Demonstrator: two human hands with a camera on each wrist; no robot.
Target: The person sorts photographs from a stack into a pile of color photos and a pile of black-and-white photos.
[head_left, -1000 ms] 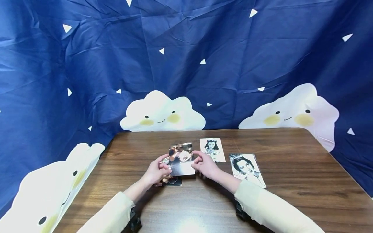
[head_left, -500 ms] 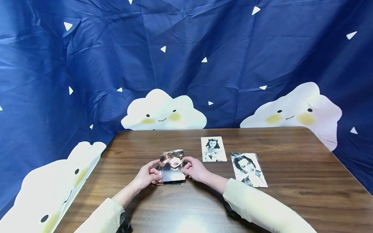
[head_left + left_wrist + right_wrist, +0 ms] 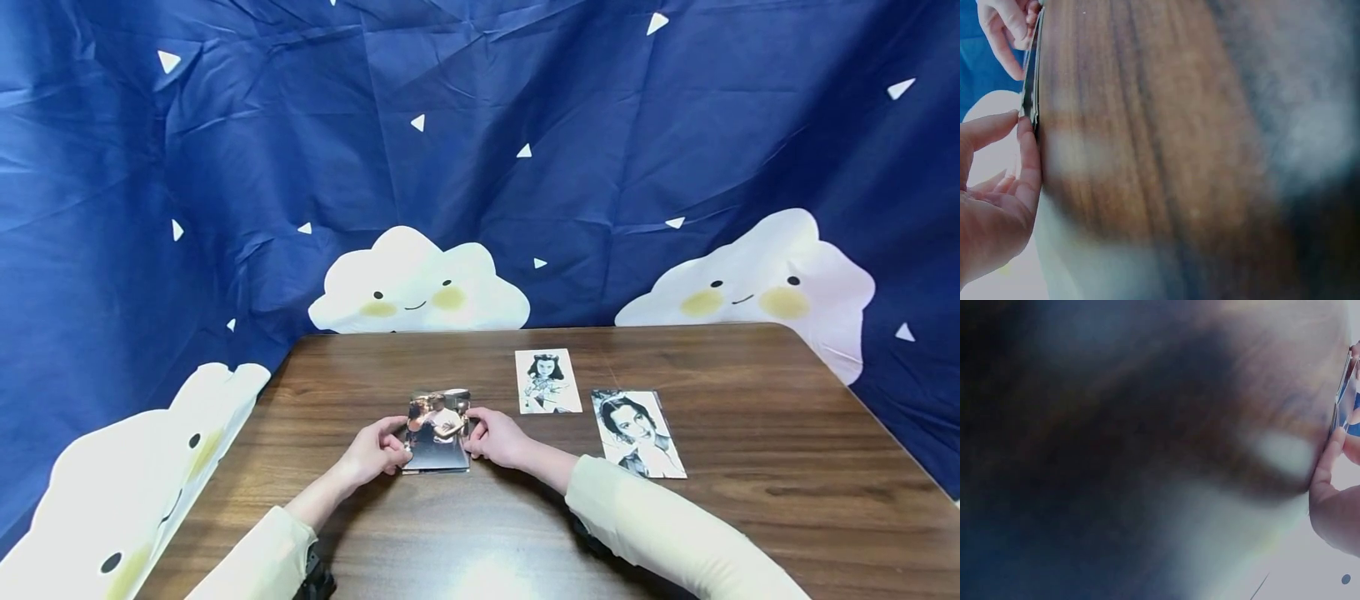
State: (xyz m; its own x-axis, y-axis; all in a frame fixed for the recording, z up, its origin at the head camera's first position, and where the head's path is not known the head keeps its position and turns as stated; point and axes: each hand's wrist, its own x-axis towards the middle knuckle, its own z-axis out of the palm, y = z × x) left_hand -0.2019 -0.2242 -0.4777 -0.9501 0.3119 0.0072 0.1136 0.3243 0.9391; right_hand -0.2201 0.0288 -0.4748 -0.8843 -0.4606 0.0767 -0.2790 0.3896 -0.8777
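A color photo (image 3: 438, 437) of people, one in a white top, lies on top of at least one other photo, whose edge shows along the bottom. My left hand (image 3: 372, 450) pinches its left edge between thumb and fingers. On the opposite side my right hand (image 3: 497, 437) grips the right edge the same way. Seen edge-on in the left wrist view, the stacked photos (image 3: 1032, 81) are thin and close to the wooden surface, with the left fingertips (image 3: 1025, 125) at one end. The right wrist view catches the photos (image 3: 1339, 394) and part of the right hand (image 3: 1335, 500) at its border.
Two black-and-white portrait photos lie flat to the right: a smaller-looking one (image 3: 548, 382) farther back and another (image 3: 639, 434) nearer the right forearm. All rest on a brown wooden table (image 3: 750, 417). A blue curtain (image 3: 570, 108) with white clouds hangs behind it.
Both hands have carried the color photo left and down onto the photo beneath, lining it up so that less of the lower one shows. The two portraits have stayed put.
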